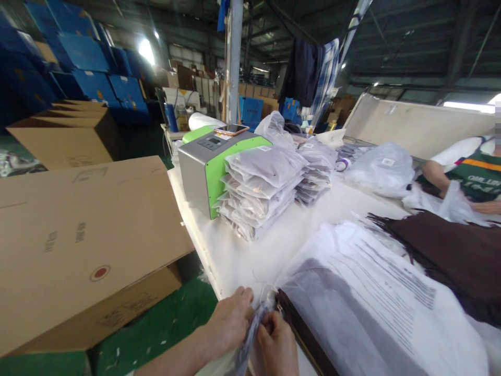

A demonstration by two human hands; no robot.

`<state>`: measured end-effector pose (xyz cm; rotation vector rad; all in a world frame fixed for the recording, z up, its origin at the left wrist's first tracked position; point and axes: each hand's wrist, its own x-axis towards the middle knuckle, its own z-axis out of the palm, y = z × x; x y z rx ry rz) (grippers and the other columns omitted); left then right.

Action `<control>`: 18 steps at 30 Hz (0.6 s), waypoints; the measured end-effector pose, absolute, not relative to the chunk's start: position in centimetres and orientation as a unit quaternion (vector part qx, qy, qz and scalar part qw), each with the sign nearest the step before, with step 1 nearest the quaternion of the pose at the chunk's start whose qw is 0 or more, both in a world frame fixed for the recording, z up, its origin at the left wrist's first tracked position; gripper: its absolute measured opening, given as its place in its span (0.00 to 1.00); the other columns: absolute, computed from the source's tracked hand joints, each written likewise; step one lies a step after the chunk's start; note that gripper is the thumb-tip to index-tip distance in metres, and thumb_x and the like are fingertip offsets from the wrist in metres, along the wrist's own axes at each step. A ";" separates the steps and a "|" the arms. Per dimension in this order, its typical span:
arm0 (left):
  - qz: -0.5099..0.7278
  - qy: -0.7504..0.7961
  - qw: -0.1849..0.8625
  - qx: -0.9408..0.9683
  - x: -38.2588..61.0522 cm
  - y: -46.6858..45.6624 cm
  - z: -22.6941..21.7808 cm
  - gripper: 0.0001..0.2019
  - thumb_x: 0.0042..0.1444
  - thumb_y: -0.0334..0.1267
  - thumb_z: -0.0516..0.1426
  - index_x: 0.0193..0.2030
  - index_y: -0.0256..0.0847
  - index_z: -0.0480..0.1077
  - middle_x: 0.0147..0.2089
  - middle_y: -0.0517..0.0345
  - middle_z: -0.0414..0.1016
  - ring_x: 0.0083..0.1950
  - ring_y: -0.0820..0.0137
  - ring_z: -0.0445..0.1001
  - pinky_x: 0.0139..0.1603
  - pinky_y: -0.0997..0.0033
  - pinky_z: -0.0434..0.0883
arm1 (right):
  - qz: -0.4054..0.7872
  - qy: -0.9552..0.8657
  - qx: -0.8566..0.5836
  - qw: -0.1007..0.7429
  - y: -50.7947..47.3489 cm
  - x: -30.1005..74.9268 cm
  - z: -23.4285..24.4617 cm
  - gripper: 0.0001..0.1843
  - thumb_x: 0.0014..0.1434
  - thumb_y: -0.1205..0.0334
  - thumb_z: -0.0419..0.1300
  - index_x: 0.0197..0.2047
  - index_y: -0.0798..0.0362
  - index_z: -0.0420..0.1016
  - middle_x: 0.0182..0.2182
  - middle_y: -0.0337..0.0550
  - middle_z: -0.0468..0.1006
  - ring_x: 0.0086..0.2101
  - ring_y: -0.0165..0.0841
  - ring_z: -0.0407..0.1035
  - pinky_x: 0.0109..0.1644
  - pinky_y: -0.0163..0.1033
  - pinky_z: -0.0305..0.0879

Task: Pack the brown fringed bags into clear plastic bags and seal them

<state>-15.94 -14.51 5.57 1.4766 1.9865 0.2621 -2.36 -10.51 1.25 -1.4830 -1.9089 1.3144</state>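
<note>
At the table's near edge, my left hand (233,317) is closed, its fingers curled on the gathered end of a clear plastic bag (250,342). My right hand (278,342) pinches the same plastic from the other side, thumb and fingertips together. What lies inside the folds is too blurred to tell. Just right of my right hand runs a dark brown strip of fabric (303,331). Beside it lies a large printed plastic bag (376,297) with grey and white contents.
Stacked bagged garments (260,188) lean by a grey-green machine (195,175) carrying a phone (231,129). Large cardboard boxes (86,224) stand left of the table (230,261). Across it, a co-worker's hands (485,206) handle plastic near a brown fringed cloth (457,250).
</note>
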 end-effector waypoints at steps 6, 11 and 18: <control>0.050 0.777 0.325 0.536 -15.9 -13.2 7.2 0.06 0.40 0.31 0.57 0.29 0.40 0.66 0.33 0.56 0.72 0.35 0.63 0.73 0.27 0.73 0.62 | 0.501 -0.663 -0.504 0.235 -10.4 -2.1 0.7 0.08 0.46 0.56 0.55 0.20 0.49 0.63 0.14 0.33 0.65 0.18 0.29 0.59 0.23 0.33 0.54; 0.051 0.801 0.278 0.527 -17.3 -13.3 9.1 0.05 0.51 0.28 0.50 0.31 0.39 0.66 0.32 0.55 0.72 0.36 0.66 0.72 0.31 0.73 0.61 | 0.511 -0.642 -0.496 0.285 -11.2 -1.4 0.4 0.16 0.52 0.48 0.52 0.26 0.52 0.68 0.17 0.36 0.67 0.20 0.29 0.61 0.24 0.32 0.57; 0.134 0.767 0.284 0.559 -14.8 -14.5 11.7 0.06 0.52 0.29 0.49 0.31 0.41 0.65 0.25 0.61 0.67 0.28 0.71 0.65 0.30 0.73 0.58 | 0.373 -0.645 -0.433 0.507 -12.8 -1.2 1.2 0.18 0.52 0.54 0.59 0.46 0.50 0.70 0.40 0.47 0.73 0.20 0.24 0.62 0.18 0.31 0.56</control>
